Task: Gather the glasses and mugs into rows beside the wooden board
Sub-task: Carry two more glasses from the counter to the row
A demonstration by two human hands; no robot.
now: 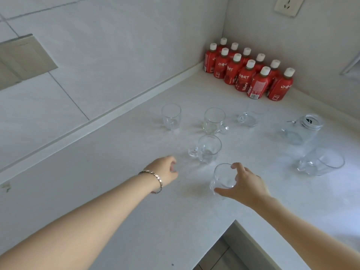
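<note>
Several clear glass mugs stand scattered on a white counter [116,201]. My right hand [245,186] wraps thumb and fingers around the nearest mug [223,177], which stands upright. Just beyond it is another mug [207,149] with its handle to the left. My left hand [165,170], with a bracelet on the wrist, hovers left of that mug, fingers curled and holding nothing. Farther back stand a mug [171,117], a mug [213,120] and a low mug [250,117]. At the right are a threaded glass jar [303,129] and a big mug [321,162]. No wooden board is in view.
Several red juice bottles [251,75] with white caps fill the far corner against the walls. A raised ledge [116,115] runs along the back wall. The counter's inner corner edge [235,221] drops to the floor at the lower right. A wall socket [289,5] sits top right.
</note>
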